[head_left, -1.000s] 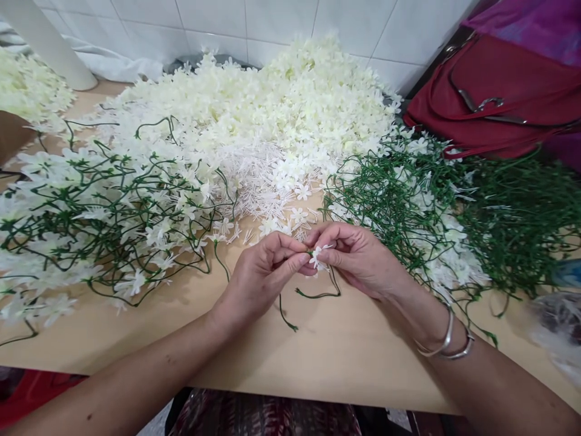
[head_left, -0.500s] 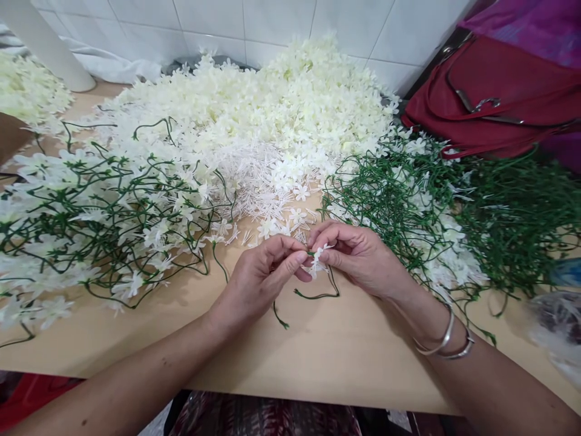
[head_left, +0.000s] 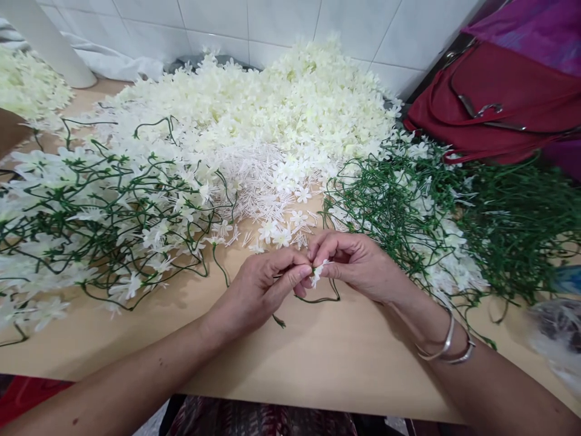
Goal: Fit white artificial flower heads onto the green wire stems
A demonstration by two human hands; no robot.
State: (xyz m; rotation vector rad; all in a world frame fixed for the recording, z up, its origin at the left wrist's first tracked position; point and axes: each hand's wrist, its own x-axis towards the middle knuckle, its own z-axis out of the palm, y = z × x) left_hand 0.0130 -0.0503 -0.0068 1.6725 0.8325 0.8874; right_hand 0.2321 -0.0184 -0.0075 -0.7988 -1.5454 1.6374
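Over the front of the table, my left hand (head_left: 267,287) pinches a thin green artificial stem (head_left: 278,321) between thumb and forefinger; its tail hangs below the hand. At the stem's tip sits a small white artificial flower (head_left: 316,277). My right hand (head_left: 363,263), a silver bangle on its wrist, has thumb and fingers closed at the flower's other side. A bent green stem (head_left: 320,300) lies on the table beneath both hands. Just beyond my fingers are several loose white blossoms (head_left: 281,235). The exact joint of stem and flower is partly covered by fingertips.
Stemmed white flowers (head_left: 109,224) are heaped on the left. A large pile of cream blossoms (head_left: 272,109) stands against the tiled wall. White stamen pieces (head_left: 254,181) lie before it. Green stems (head_left: 517,218) and a red bag (head_left: 512,97) are on the right.
Both hands have moved slightly down in the view and stay together. The white flower now sits closer against my left fingertips, with less green showing between.
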